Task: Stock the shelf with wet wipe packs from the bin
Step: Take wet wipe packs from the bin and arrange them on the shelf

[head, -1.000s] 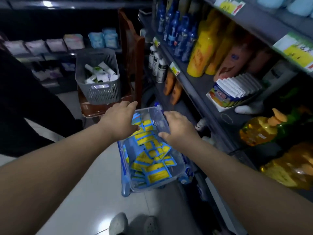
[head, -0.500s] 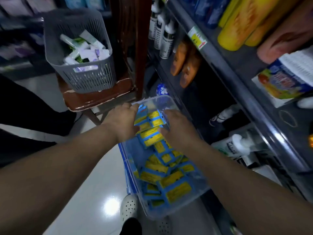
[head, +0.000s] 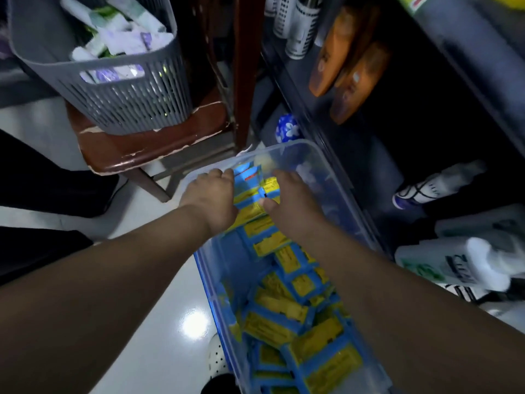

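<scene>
Bin (head: 210, 282): clear plastic with a blue rim, standing on the pale floor (head: 159, 322); every place below is given from it.
Wet wipe packs (head: 287, 317): blue with yellow labels, lying loose and overlapping inside the bin, from its near end to its far end.
Gathered bunch (head: 251, 194): a few packs bunched together at the bin's far end, between the two hands.
Left hand (head: 211, 197): inside the bin's far left corner, fingers curled down against the left side of the bunch; fingertips hidden.
Right hand (head: 295, 200): inside the bin's far end, thumb pressed on the bunch's right side, fingers curved over its far edge.
Shelf (head: 369, 155): dark, running along the bin's right side.
Orange bottles (head: 358, 83): on the shelf, beyond the bin's far right corner.
White bottles (head: 454, 265): lying to the right of the bin, low down.
Grey basket (head: 119, 95): beyond the bin's far left, on a brown chair (head: 159, 143), holding pale packets.
Shoe (head: 216, 356): white, perforated, just left of the bin's near end.
</scene>
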`<state>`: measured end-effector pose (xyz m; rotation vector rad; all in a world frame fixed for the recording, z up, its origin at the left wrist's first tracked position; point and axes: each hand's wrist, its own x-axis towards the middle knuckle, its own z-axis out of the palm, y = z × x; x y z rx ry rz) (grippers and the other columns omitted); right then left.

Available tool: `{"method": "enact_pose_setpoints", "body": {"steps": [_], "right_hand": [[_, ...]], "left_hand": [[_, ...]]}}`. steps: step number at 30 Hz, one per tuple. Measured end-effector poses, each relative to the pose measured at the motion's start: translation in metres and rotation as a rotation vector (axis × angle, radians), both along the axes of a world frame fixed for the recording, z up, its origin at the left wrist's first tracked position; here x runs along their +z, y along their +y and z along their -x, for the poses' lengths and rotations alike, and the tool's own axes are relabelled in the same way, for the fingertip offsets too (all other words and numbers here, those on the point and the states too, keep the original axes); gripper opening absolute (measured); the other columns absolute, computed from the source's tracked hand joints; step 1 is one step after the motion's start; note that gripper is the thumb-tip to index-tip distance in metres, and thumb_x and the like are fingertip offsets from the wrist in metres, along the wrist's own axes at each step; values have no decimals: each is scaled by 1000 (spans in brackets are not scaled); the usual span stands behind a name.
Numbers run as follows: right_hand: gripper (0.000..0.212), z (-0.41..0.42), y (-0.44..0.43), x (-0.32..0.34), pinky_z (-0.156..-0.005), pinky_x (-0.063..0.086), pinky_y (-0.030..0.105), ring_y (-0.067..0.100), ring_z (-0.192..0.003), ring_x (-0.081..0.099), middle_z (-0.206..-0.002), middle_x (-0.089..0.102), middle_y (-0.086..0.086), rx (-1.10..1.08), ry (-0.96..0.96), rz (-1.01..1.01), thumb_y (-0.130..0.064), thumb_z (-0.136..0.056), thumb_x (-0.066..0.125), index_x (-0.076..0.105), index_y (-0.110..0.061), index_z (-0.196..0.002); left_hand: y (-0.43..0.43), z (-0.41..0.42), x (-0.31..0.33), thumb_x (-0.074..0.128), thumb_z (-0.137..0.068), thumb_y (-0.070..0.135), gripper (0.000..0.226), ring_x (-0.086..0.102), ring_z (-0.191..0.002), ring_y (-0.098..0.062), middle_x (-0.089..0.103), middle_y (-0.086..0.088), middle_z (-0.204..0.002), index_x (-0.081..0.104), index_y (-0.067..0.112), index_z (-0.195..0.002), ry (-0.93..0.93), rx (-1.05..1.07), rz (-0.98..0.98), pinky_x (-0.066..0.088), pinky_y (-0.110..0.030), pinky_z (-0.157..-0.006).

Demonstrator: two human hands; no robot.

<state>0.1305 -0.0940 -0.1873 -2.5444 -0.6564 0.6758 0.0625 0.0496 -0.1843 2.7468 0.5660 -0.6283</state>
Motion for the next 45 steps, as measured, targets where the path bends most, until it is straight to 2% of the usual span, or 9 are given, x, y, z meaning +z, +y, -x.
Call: {"method": "enact_pose_setpoints", "body": {"steps": [5,10,19,22,27,31,36,42,45], "right_hand": [[58,-1,-8,-21,-103,33,31,21,-132,39,-144,40,5,-21,18,-24,-30,-91,62,38,-19,-143],[60,-4,-19,-29,-101,33,28,21,-132,39,-146,39,6,-25,14,-37,-30,-91,63,37,-17,-144],[77,1,-39,4,-101,39,31,19,-127,44,-145,39,2,-36,47,-137,-29,-80,75,35,-21,-145],[71,8,-50,33,-97,42,30,17,-117,50,-133,48,0,-27,37,-166,-25,-76,79,45,-20,-138],[35,25,-78,98,-75,48,27,13,-83,60,-95,64,-7,-30,23,-223,-22,-76,77,61,-22,-107],[32,41,-103,156,-78,51,36,18,-82,61,-94,66,-1,14,-38,-241,-24,-79,74,61,-23,-109],[36,66,-139,227,-72,44,25,14,-84,61,-93,64,-4,65,-80,-247,-26,-81,71,60,-24,-115],[41,101,-174,302,-78,50,32,15,-88,62,-101,66,-3,86,-154,-279,-29,-84,70,55,-29,-123],[48,120,-192,336,-80,52,33,13,-91,62,-105,64,-7,68,-188,-294,-33,-85,70,51,-32,-128]], "left_hand": [[-5,-8,-22,62,-85,22,58,44,-122,-38,45,-18,-133,37,6,-136,-32,39,-109,41,-42,-95],[-8,-12,-32,57,-86,17,22,57,-103,-37,60,-16,-111,57,11,-107,-55,-14,-117,45,-37,-79],[-32,3,6,62,-82,17,35,59,-103,-33,65,-8,-111,61,23,-117,-186,23,150,49,-36,-83],[-48,10,35,67,-80,14,33,60,-99,-28,65,-6,-106,64,23,-112,-223,69,290,49,-33,-83],[-70,28,94,73,-80,19,31,59,-95,-27,61,-9,-104,64,18,-110,-250,117,357,48,-32,-82],[-94,51,153,72,-81,26,24,58,-84,-22,61,-3,-92,63,22,-103,-303,137,360,43,-27,-71],[-130,86,229,71,-83,30,26,62,-86,-21,64,0,-95,61,25,-106,-330,144,362,48,-29,-75],[-167,125,317,71,-83,31,26,48,-52,-6,58,5,-83,59,30,-106,-393,131,315,33,-16,-42],[-180,139,349,77,-76,28,28,60,-71,-15,66,2,-91,62,27,-100,-455,132,330,48,-24,-62]]}}
